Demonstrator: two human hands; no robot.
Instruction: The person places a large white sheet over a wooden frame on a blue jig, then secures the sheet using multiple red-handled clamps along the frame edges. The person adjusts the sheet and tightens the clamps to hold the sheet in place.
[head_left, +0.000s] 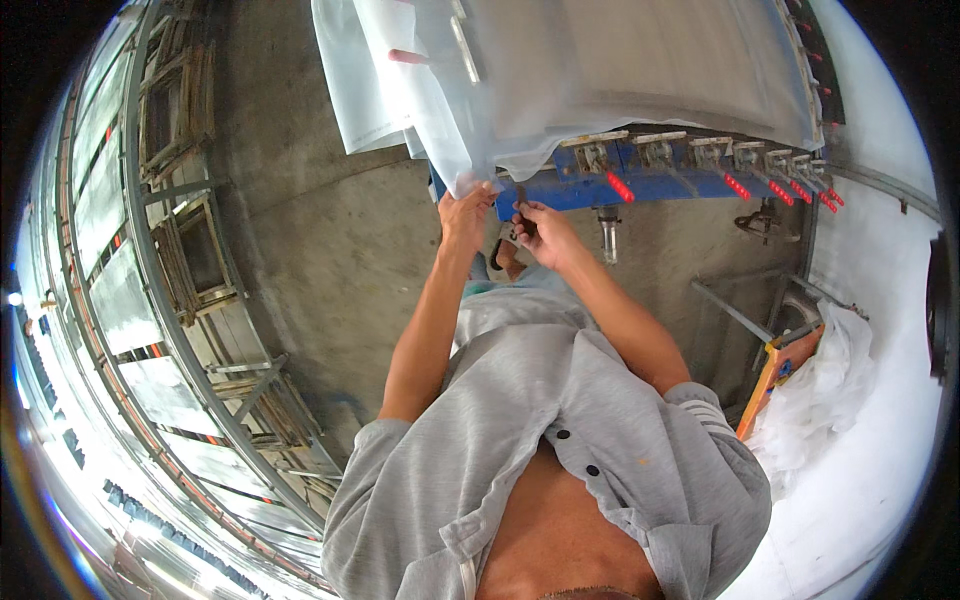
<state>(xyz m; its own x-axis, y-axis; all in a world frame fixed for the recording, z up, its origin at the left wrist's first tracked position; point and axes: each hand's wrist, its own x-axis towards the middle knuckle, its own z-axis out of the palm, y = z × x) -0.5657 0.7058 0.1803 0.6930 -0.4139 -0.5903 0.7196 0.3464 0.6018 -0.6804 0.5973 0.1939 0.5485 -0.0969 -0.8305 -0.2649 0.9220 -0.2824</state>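
Observation:
My left hand (466, 217) is closed on the hanging corner of a translucent whitish mesh sheet (455, 150), fingertips pinching its lower edge. Just to the right, my right hand (546, 234) is closed round a small dark, slim tool (522, 198), whose kind I cannot make out. That tool points up toward the blue table edge (560, 190). The mesh drapes over the table's near left corner, and more of it lies stretched across the top.
Toggle clamps with red grips (620, 187) line the table's front edge. On the left, a long metal rack (135, 150) holds several frames. At right stands an orange-edged stool (770, 375) beside crumpled white plastic (830, 370). The floor (330, 240) is concrete.

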